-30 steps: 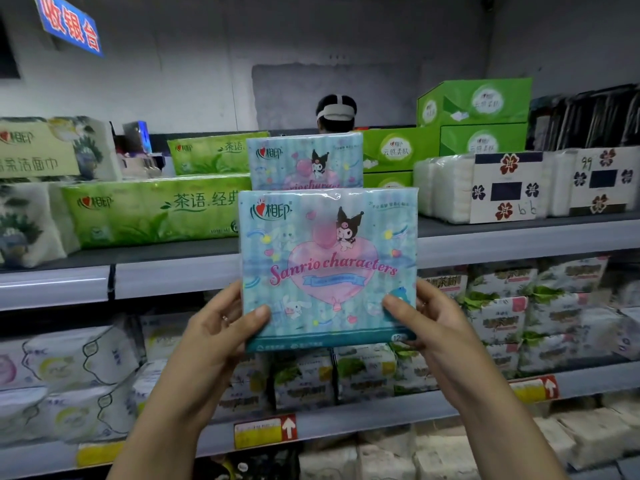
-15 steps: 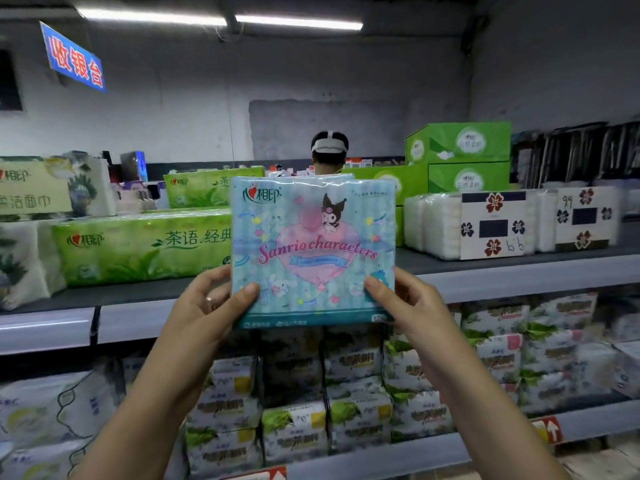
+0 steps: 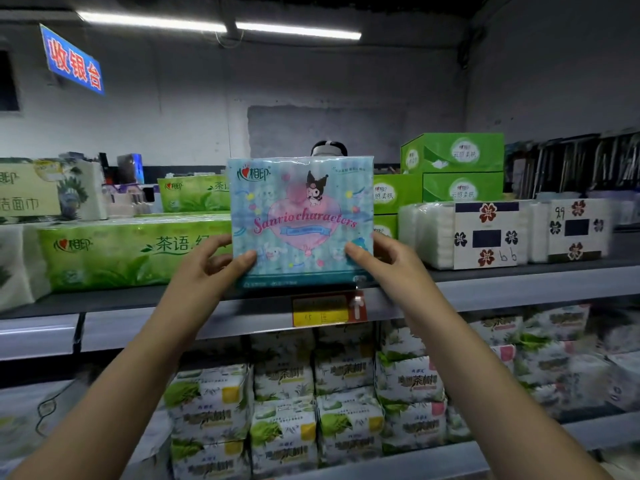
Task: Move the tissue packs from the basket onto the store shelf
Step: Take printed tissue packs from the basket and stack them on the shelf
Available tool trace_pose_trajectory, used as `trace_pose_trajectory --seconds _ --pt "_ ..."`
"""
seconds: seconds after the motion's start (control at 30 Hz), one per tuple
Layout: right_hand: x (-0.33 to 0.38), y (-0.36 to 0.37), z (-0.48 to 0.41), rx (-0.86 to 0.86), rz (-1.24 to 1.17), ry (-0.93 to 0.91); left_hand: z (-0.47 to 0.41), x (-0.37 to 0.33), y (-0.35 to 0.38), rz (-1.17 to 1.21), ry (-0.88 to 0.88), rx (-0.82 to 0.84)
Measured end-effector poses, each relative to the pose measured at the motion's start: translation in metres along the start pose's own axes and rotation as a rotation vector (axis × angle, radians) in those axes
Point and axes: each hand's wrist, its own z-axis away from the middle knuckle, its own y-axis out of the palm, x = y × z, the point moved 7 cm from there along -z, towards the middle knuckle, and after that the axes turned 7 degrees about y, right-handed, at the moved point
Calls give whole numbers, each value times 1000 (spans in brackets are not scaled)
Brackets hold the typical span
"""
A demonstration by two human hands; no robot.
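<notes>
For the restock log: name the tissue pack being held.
The blue Sanrio pack, gripped at its lower sides by the left hand and right hand; the long green pack beside it lies on the shelf untouched.

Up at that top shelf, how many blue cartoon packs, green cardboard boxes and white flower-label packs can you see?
blue cartoon pack: 1, gripped by the left hand and the right hand
green boxes: 4, the lowest mostly hidden
white flower-label packs: 2
Total: 7

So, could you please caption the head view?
Left hand and right hand hold a blue tissue pack at the shelf.
</notes>
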Motion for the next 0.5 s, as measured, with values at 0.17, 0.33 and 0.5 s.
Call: trace_pose_trajectory --seconds 0.17,0.33,0.5 --pt "-3 2 -8 19 60 -5 -6 4 1 -25 -2 -2" --pt "3 3 -18 28 145 -37 -15 7 -2 -101 -15 -1" --pt "5 3 -24 47 187 -56 -18 10 -2 -79 -22 -23"
